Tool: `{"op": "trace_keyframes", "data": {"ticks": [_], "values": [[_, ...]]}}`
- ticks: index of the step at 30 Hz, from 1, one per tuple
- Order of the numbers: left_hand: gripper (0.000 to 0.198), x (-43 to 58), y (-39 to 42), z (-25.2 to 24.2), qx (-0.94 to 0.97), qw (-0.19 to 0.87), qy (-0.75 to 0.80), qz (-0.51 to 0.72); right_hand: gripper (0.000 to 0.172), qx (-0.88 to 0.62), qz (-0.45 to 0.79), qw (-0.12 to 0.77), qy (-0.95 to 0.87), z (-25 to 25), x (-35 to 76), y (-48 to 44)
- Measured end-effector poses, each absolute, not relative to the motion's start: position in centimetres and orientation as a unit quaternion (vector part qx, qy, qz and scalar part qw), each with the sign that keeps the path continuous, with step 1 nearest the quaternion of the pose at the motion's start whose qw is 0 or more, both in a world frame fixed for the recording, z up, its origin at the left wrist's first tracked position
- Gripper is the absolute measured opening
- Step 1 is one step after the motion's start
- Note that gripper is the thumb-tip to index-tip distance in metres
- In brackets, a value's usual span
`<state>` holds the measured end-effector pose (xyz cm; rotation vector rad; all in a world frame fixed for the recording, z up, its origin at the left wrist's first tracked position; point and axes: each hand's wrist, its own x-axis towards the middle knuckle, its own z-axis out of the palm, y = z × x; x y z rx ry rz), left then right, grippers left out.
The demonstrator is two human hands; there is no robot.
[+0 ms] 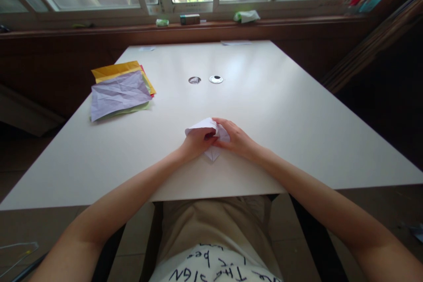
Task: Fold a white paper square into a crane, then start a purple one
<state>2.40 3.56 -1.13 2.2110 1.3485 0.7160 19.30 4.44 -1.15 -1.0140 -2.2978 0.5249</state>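
A folded sheet of white paper lies near the front middle of the white table, its pointed end toward me. My left hand is closed on its left side, with the fingers curled inward over it. On the other side my right hand grips the paper, thumb near the left fingertips and forefinger along the top edge. Both hands cover much of the paper, so the inner folds are hidden.
A stack of coloured papers, a creased pale purple sheet on top, lies at the table's left. Two round cable holes are in the table. Small packets and a box stand on the window sill.
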Motion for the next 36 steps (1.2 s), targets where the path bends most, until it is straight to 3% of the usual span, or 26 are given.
{"op": "trace_keyframes", "data": {"ticks": [5,12,36], "values": [[0.018,2.37,3.53,-1.20,0.800,0.211,0.505,0.246,0.057,-0.377,0.198,0.285,-0.859,-1.23,19.32,4.53],[0.021,1.81,4.14,-1.42,0.824,0.208,0.471,0.238,0.044,-0.417,0.168,0.285,-0.846,-1.14,19.35,4.56],[0.016,1.95,3.81,-1.60,0.816,0.145,0.479,0.290,0.045,-0.408,0.161,0.289,-0.851,-1.26,19.52,4.88]]}}
